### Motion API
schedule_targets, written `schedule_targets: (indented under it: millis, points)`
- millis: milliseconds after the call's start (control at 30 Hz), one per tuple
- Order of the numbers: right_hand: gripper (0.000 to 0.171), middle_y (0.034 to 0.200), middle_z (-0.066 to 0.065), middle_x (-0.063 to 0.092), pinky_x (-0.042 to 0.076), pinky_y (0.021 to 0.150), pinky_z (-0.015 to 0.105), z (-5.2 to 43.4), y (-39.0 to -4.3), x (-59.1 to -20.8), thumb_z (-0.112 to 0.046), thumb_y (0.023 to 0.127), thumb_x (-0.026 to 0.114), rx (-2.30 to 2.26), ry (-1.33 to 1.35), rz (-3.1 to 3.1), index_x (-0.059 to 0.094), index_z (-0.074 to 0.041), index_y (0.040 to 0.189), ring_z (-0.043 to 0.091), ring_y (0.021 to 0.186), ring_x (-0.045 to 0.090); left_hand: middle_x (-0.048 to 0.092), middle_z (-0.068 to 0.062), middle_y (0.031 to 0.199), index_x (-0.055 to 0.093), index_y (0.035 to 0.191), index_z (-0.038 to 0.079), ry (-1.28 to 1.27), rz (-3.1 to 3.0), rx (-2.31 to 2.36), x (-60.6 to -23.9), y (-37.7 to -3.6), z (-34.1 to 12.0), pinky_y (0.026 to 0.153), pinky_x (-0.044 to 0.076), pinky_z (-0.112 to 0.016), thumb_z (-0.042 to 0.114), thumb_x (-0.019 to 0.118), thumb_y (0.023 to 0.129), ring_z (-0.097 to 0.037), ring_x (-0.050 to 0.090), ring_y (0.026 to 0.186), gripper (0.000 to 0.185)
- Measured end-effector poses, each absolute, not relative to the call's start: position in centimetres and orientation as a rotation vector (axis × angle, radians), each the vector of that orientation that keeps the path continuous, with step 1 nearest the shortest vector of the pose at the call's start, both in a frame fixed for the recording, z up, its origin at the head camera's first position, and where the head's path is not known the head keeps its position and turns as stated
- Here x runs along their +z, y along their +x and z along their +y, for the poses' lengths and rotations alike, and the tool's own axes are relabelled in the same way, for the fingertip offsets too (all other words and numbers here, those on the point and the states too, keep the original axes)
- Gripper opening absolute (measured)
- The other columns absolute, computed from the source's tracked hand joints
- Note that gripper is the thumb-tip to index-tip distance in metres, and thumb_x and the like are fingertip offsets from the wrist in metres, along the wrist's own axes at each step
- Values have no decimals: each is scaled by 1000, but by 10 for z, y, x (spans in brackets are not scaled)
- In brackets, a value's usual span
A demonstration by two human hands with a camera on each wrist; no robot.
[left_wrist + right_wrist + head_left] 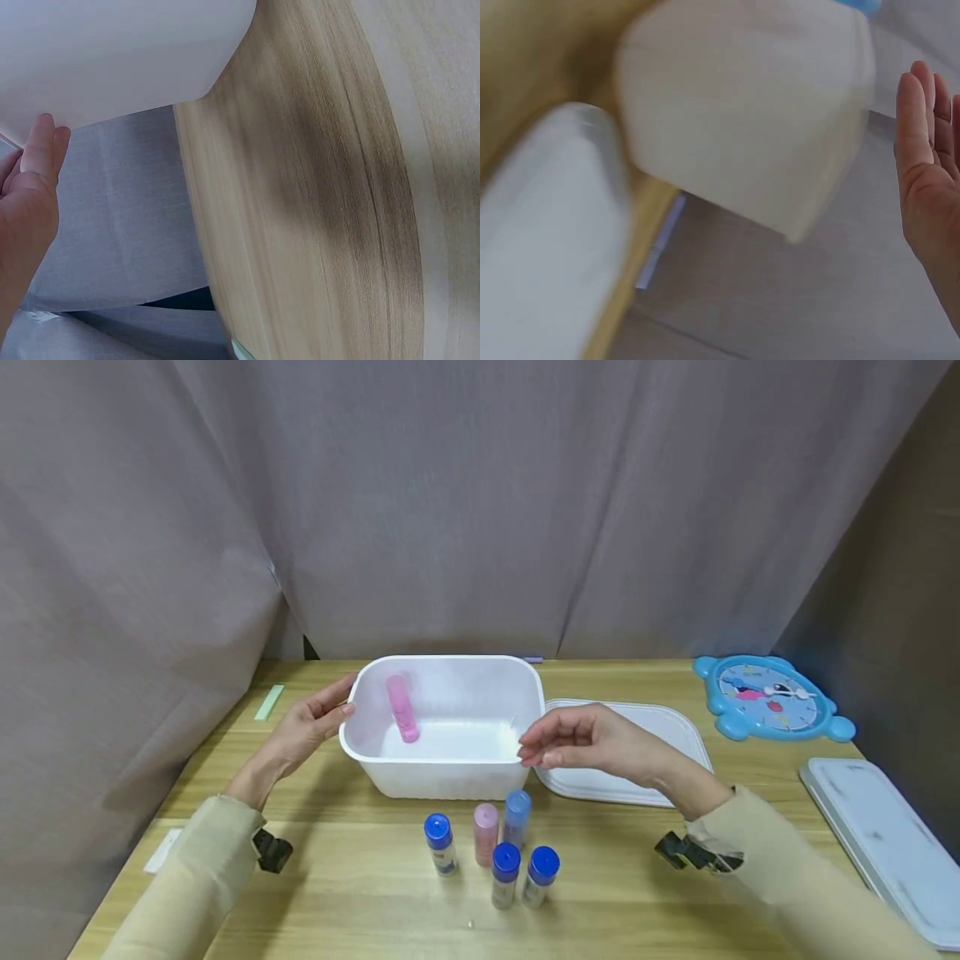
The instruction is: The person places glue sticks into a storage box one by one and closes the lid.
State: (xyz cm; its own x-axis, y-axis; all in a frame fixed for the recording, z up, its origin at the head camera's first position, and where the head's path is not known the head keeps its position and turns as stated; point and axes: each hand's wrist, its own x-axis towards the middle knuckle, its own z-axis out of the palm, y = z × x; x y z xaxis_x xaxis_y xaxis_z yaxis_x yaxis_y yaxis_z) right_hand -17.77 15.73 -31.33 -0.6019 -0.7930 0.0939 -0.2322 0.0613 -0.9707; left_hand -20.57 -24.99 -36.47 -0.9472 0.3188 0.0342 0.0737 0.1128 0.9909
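In the head view, a white plastic tub [442,781] stands in the middle of the table with a pink glue stick [402,707] leaning inside it. My left hand [303,731] is at the tub's left end, fingertips and thumb against the outside of its rim. In the left wrist view its fingers [46,146] lie fairly straight at the tub wall. My right hand [581,743] is by the tub's right front corner, holding nothing; the right wrist view shows its fingers [913,120] extended. Several glue sticks stand in front of the tub, including a blue-capped one [440,843] and a pink one [486,835].
A white lid [660,727] lies right of the tub, under my right hand in the head view. A blue animal-shaped clock [772,697] sits at the back right, a white flat case [885,843] at the right edge. Grey cloth [450,510] hangs behind the table.
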Motion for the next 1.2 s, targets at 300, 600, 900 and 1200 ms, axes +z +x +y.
schedule_targets:
  millis: [300, 600, 900, 1200]
  points:
    - [33, 119, 23, 61, 51, 93, 29, 160, -164, -354, -4, 91, 60, -1538, -1031, 1861, 56, 6, 122, 17, 110, 60, 21, -16, 155, 21, 149, 2, 348, 2204, 1922, -364, -207, -250, 96, 45, -19, 17, 49, 99, -26, 34, 134, 59]
    - [42, 120, 29, 57, 52, 92, 29, 149, -162, -369, -5, 89, 64, -1509, -1046, 1798, 51, 10, 125, 13, 107, 61, 21, -17, 154, 22, 149, 2, 332, 2185, 1935, -364, -206, -249, 96, 45, -19, 16, 49, 99, -29, 31, 135, 58]
    - [36, 111, 22, 64, 55, 85, 29, 146, -160, -370, -9, 87, 67, -1484, -1017, 1914, 58, 6, 119, 12, 97, 63, 21, -17, 154, 20, 149, 2, 333, 2179, 1934, -365, -206, -250, 96, 45, -19, 16, 48, 99, -25, 33, 135, 59]
    - [28, 103, 2, 68, 57, 76, 30, 157, -168, -323, -8, 88, 65, -1471, -1105, 2045, 62, 3, 113, 12, 93, 63, 20, -18, 154, 20, 149, 1, 343, 2171, 1945, -366, -206, -250, 96, 44, -18, 16, 48, 99, -30, 28, 136, 59]
